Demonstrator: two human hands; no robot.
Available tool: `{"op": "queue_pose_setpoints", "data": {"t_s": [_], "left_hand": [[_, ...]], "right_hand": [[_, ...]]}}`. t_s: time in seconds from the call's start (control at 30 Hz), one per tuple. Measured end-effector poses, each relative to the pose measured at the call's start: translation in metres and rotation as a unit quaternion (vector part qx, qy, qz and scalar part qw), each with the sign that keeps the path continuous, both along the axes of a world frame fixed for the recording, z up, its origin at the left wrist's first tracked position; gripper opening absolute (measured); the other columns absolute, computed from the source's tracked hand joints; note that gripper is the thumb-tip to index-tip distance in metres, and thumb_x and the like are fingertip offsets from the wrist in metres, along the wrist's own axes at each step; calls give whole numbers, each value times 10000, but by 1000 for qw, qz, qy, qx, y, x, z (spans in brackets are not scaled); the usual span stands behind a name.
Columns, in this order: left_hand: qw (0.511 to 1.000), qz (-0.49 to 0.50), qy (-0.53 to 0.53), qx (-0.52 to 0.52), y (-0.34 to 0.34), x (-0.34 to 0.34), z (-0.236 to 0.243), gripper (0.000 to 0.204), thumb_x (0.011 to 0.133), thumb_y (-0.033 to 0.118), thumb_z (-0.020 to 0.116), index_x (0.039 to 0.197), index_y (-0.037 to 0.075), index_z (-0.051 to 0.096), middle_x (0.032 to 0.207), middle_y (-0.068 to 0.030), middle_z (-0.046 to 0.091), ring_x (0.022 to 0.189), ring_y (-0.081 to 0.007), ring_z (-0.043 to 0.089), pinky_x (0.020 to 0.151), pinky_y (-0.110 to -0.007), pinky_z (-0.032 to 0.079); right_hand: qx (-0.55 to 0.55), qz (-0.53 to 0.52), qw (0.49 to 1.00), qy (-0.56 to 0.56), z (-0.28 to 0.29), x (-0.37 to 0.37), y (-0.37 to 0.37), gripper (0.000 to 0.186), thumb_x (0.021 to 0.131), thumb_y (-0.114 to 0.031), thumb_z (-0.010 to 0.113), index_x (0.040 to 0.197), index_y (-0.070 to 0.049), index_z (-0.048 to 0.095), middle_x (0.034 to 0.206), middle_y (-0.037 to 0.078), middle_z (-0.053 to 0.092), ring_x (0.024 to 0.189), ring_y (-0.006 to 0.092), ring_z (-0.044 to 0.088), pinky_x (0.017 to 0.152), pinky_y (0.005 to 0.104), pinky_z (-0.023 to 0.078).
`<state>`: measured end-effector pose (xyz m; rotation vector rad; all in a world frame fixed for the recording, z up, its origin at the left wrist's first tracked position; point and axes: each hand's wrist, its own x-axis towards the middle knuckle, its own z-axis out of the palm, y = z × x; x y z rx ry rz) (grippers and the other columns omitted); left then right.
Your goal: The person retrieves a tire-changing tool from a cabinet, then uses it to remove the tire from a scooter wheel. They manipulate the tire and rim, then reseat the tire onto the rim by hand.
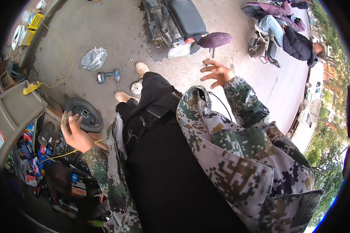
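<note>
**Green-and-grey pixel-camouflage cloth jacket point(237, 155) up close, hands free, kit underfoot**

Our jacket hangs open over black cloth clothing point(175, 182); its loose flaps could snag if we lean. Our L hand point(77, 134) is raised, fingers half curled, nothing visible in it, nearest the black rubber-tyred wheel point(86, 113) on the ground; can't tell if they touch. Our R hand point(218, 73) is open, fingers spread and bent, apparently empty, nearest the black-seated motorbike point(186, 17).

Risks: thin yellow cable point(72, 62) loops across the ground from the yellow plastic power strip point(31, 88), so a careless step could trip us or yank the strip. Blue-and-black cordless drill point(112, 75) lies nr our pale pinkish shoes point(142, 68); a foot could kick it.

Containers: open beige cabinet point(17, 103), crammed w/ coloured packets point(28, 132), tools etc.; so full that stuff may spill. Clear crumpled plastic bag point(94, 58) on the ground, contents unclear. Yellow cardboard boxes point(35, 21), upper L, w/ pale plastic on or in 'em, can't tell which.
</note>
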<state>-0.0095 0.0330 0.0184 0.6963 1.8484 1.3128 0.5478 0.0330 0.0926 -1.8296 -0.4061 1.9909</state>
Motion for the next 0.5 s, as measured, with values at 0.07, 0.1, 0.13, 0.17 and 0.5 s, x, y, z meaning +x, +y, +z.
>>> {"op": "queue_pose_setpoints", "data": {"t_s": [0.07, 0.1, 0.13, 0.17, 0.5], "left_hand": [[1000, -13, 8, -13, 1, -7, 3, 427, 1082, 173, 597, 1432, -70, 576, 1357, -223, 654, 1114, -277, 688, 947, -411, 599], [1000, -12, 14, -14, 1, -8, 4, 427, 1081, 171, 598, 1432, -70, 576, 1360, -221, 652, 1115, -276, 687, 947, -410, 599], [1000, -10, 17, -14, 0, -10, 5, 426, 1080, 170, 598, 1432, -69, 576, 1364, -219, 650, 1116, -275, 686, 947, -409, 598], [1000, -6, 18, -13, -1, -11, 6, 425, 1079, 168, 599, 1432, -69, 577, 1368, -217, 648, 1118, -275, 686, 948, -408, 597], [999, -18, -2, 27, 10, 2, 11, 421, 1054, 165, 645, 1409, -56, 603, 1288, -190, 690, 1047, -226, 703, 885, -354, 603]], "right_hand": [[-52, -2, 999, 3, -17, 2, -5, 823, 860, -255, 672, 1614, -126, 367, 1471, 211, 535, 1230, 358, 666, 745, 516, 662], [-69, -2, 998, 1, -24, -1, -9, 827, 855, -243, 665, 1618, -136, 365, 1436, 199, 563, 1150, 327, 690, 780, 550, 655], [-68, -6, 997, 22, -27, -3, -15, 796, 867, -224, 629, 1617, -133, 378, 1410, 195, 585, 1065, 312, 681, 837, 555, 643], [-67, -11, 997, 25, -26, -5, -19, 768, 879, -204, 593, 1616, -130, 390, 1384, 191, 607, 979, 297, 672, 894, 560, 631], [236, 187, 844, 444, 169, -44, 30, 1077, 779, -171, 838, 1552, 185, 177, 1324, 360, 479, 817, 307, 734, 638, 333, 674]]}}
